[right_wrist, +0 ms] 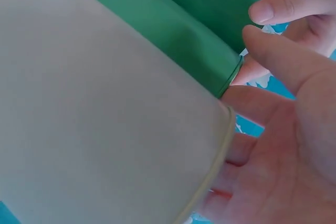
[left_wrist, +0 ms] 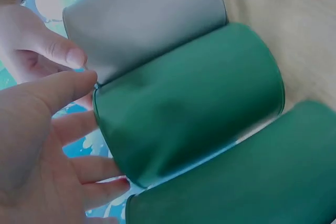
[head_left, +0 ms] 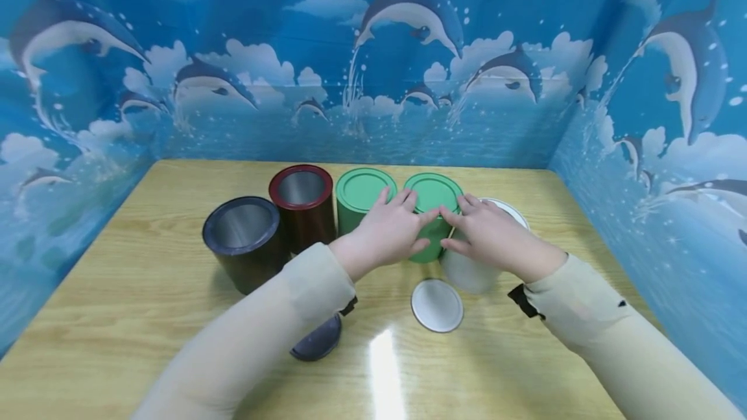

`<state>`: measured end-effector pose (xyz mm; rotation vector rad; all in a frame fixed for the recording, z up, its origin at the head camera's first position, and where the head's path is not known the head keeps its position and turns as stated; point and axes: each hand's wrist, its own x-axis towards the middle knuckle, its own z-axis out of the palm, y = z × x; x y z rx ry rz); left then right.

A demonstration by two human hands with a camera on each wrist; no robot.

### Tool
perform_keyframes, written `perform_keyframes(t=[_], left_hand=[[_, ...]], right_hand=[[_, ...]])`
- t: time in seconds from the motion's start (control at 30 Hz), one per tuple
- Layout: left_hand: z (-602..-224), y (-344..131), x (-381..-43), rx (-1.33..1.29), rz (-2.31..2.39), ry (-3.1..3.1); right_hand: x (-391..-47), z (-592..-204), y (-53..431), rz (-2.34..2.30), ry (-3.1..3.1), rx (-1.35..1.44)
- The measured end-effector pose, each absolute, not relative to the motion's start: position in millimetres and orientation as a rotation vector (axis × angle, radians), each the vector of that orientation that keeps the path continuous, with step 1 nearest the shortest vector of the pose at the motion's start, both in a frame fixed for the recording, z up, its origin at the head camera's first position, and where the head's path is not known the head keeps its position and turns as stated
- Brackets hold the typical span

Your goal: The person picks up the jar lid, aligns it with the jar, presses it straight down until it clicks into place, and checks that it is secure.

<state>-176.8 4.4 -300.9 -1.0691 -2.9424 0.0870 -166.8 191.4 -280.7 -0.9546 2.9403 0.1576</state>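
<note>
L hand (head_left: 382, 232) & R hand (head_left: 495, 232), fingers loosely spread, gripping nil, at green can (head_left: 434, 235): prob. light, stiff, slick; hold round sides.

Green cans (head_left: 434, 232), dolphin-patterned blue backdrop (head_left: 303, 44)

Green cans (left_wrist: 189, 103) (pale can (left_wrist: 149, 22) alongside)

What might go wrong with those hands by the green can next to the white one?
The left hand and right hand are at the top of that green can; if it tips, it might bump the white can close beside it. In the head view, the left sleeve hides part of the black lid and might brush it aside. The white lid lies in front, so a can sliding forward could knock it.
</note>
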Motion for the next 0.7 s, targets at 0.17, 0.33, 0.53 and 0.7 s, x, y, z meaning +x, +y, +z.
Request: perform_keyframes(t=[0.17, 0.33, 0.53, 0.7], left_hand=[[-309.4, -2.4, -172.1, -1.057, 0.050, -2.964], [-314.1, -10.9, -166.1, -1.076, 0.035, -2.922], [-313.1, -16.9, -154.6, -1.127, 0.046, -2.880], [-316.0, -19.5, -144.6, -1.162, 0.058, -2.855]], right_hand=[[-164.0, -289.8, 194.3, 0.151, 2.973, -0.947], [-157.4, -296.4, 197.1, 0.174, 3.012, -0.983], [-148.6, -300.5, 196.7, 0.119, 3.061, -1.107], [-137.3, -304.5, 195.6, 0.122, 3.077, -1.204]])
